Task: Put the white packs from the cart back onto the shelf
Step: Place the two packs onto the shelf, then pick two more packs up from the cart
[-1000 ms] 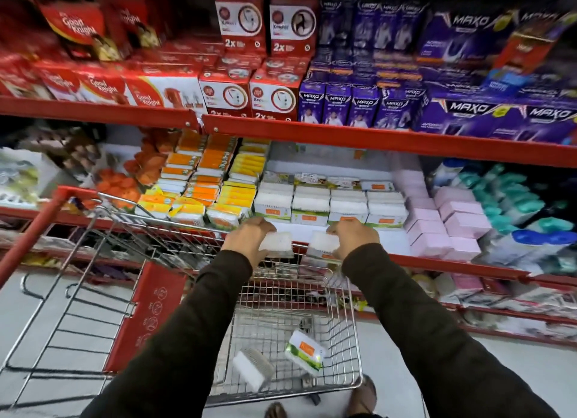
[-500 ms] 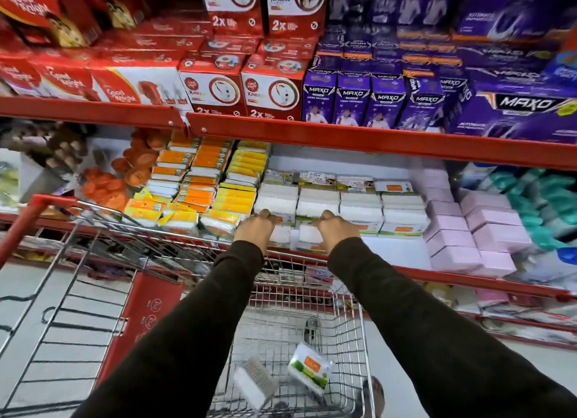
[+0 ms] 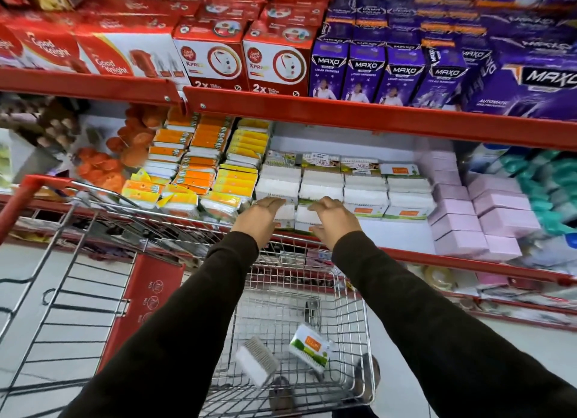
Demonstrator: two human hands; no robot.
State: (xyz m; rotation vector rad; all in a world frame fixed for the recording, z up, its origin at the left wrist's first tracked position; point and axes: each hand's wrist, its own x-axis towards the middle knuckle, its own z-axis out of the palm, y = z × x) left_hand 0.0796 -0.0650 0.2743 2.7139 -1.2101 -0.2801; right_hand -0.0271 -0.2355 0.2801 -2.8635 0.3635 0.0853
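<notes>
Head camera, looking forward and down over two outstretched arms in dark sleeves. A wire shopping cart (image 3: 352, 296) with a red handle stands against a red-edged shelf (image 3: 406, 252). In the cart's basket lie two white packs, well apart from the hands: one bare-white pack (image 3: 256, 362) on the left, tilted, its long axis running from upper left to lower right, and one white pack with a green and orange label (image 3: 309, 350) just beside it on the right, label facing up, tilted the same way.

On the shelf, rows of stacked white packs (image 3: 365, 193) sit between yellow and orange packs (image 3: 199, 171) on the left and pale pink boxes (image 3: 487, 211) on the right. The stacked packs lie flat with their short labelled ends toward the camera.

The left hand (image 3: 259, 218) is curled over the top of a white pack (image 3: 285, 213) at the shelf's front edge. The right hand (image 3: 335, 219) is curled the same way over a second white pack (image 3: 304, 219) touching the first. Both packs stand in front of the leftmost white stacks. Whether the fingers grip or only rest on the packs cannot be told.

Above, an upper shelf carries red Good Knight cartons (image 3: 243, 58) and purple Maxo cartons (image 3: 402, 74).
</notes>
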